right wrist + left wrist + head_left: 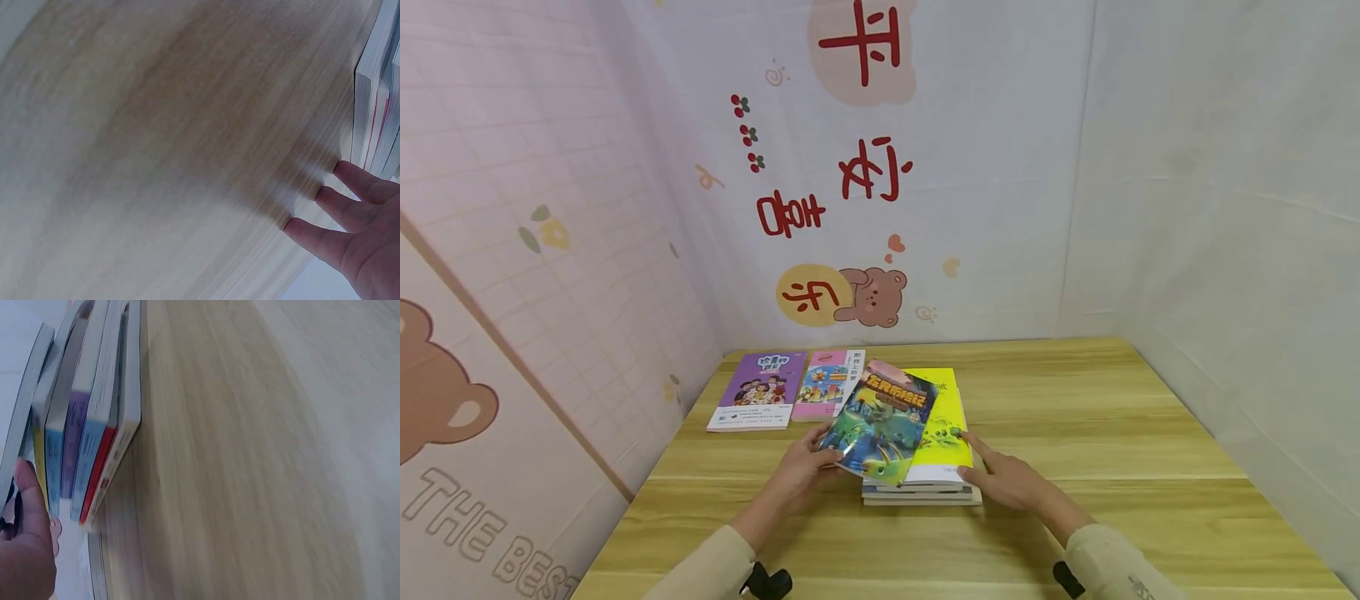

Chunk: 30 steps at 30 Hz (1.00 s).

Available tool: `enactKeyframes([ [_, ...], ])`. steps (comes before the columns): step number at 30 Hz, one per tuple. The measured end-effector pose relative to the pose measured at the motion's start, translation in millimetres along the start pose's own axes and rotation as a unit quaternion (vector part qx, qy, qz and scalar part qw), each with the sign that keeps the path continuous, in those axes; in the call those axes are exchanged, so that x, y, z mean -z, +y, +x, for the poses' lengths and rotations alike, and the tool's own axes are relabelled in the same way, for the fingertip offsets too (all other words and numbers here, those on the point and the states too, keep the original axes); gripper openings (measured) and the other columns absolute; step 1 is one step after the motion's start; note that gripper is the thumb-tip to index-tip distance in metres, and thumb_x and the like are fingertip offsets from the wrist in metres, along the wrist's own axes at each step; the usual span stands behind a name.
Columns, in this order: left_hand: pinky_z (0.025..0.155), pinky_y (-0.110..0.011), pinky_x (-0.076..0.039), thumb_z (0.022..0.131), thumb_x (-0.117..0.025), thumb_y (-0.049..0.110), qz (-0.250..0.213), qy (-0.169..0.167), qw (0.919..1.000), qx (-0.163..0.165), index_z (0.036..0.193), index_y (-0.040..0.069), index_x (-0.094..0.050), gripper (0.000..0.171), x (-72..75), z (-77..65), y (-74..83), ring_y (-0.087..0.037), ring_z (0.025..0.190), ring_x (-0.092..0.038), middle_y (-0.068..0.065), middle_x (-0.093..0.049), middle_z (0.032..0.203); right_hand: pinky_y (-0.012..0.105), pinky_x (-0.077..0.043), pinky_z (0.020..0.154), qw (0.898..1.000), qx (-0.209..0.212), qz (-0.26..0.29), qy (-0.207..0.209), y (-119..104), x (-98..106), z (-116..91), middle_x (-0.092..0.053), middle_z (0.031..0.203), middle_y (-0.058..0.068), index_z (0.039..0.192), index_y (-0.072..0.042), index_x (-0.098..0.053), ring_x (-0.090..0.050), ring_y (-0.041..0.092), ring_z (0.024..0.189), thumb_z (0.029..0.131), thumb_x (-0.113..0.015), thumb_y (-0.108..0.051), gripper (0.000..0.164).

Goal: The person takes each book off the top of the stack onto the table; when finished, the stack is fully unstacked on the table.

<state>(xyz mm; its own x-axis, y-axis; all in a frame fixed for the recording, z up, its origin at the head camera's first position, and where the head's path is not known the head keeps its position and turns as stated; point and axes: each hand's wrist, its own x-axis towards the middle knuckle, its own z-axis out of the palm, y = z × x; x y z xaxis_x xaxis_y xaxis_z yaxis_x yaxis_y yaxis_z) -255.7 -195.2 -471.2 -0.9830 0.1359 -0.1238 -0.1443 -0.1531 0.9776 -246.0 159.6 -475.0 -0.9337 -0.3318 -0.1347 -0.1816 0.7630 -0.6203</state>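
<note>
clock is read from the person's side, w/ the uneven stack of paper books (921, 498) as centre. the glossy blue-green picture book w/ dinosaur cover (883, 425) lies aslant over the stack, toward 9 o'clock; its end by the hand is lifted apart from the pile, as left wrist view shows.

the left hand (802, 467) pinches it only at its 8 o'clock corner, so imo the main risk is a slip there: b/c the grip is at one end, the far end may swing or drop, poss. onto the pink paperback w/ cartoon picture (823, 387) at 10 o'clock. also, friction could drag along the bright yellow paperback w/ white lower band (953, 425) directly under it, and a thin cover may bend.

the right hand (1011, 482) is at 4 o'clock, fingers straight and apart, thumb and forefinger at the yellow one's edge; too strong a push from it could skew the stack, whose edges are not well aligned.

re containers: i see no box or tray; books rest directly on the pale wooden table (1075, 417), incl. the flat purple-and-white paperback (760, 387), between 9 and 10 o'clock.
</note>
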Motion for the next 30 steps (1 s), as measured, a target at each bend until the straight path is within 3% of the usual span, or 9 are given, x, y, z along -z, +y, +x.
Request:
enactKeyframes([
  [4,0.083,-0.042,-0.058,0.090,-0.054,-0.012,-0.018,-0.018,0.9997,-0.001,0.154,-0.005,-0.018,0.073,14.5,-6.6,3.6,-0.020,0.082,-0.068,-0.017,-0.058,0.113,0.066,-0.038,0.100,1.000,0.000,0.001,0.000,1,1,1,-0.050,0.141,0.027,0.158,-0.019,-0.027,-0.053,0.049,0.121,0.098,-0.050,-0.056,0.074],
  [9,0.080,-0.036,-0.058,0.091,-0.053,-0.012,-0.022,-0.007,0.9997,0.001,0.154,-0.003,-0.018,0.073,29.7,-16.1,7.5,-0.018,0.085,-0.067,-0.013,-0.059,0.112,0.067,-0.039,0.098,1.000,0.008,0.008,-0.004,3,2,1,-0.051,0.140,0.028,0.159,-0.020,-0.026,-0.054,0.049,0.120,0.098,-0.050,-0.056,0.074],
  [17,0.077,-0.032,-0.059,0.092,-0.051,-0.013,-0.026,0.036,0.9990,-0.001,0.154,-0.002,-0.017,0.071,56.5,-36.2,15.0,-0.016,0.083,-0.067,-0.010,-0.061,0.107,0.067,-0.040,0.097,1.000,0.018,0.014,-0.007,3,4,2,-0.053,0.138,0.028,0.158,-0.020,-0.027,-0.055,0.048,0.118,0.099,-0.051,-0.054,0.073],
  [24,0.073,-0.030,-0.059,0.090,-0.050,-0.016,-0.028,0.100,0.9946,-0.010,0.153,-0.003,-0.019,0.071,81.0,-55.8,24.7,-0.016,0.081,-0.066,-0.008,-0.058,0.108,0.067,-0.039,0.097,1.000,0.016,0.013,-0.007,2,6,3,-0.052,0.139,0.028,0.158,-0.018,-0.027,-0.054,0.049,0.119,0.099,-0.052,-0.054,0.074],
  [30,0.074,-0.028,-0.059,0.093,-0.048,-0.013,-0.021,0.130,0.9911,0.016,0.156,-0.001,-0.008,0.076,111.0,-76.9,27.3,-0.013,0.081,-0.067,-0.003,-0.059,0.104,0.067,-0.040,0.097,1.000,0.014,0.010,-0.007,4,7,4,-0.052,0.138,0.028,0.158,-0.018,-0.027,-0.054,0.049,0.119,0.099,-0.052,-0.053,0.073],
])
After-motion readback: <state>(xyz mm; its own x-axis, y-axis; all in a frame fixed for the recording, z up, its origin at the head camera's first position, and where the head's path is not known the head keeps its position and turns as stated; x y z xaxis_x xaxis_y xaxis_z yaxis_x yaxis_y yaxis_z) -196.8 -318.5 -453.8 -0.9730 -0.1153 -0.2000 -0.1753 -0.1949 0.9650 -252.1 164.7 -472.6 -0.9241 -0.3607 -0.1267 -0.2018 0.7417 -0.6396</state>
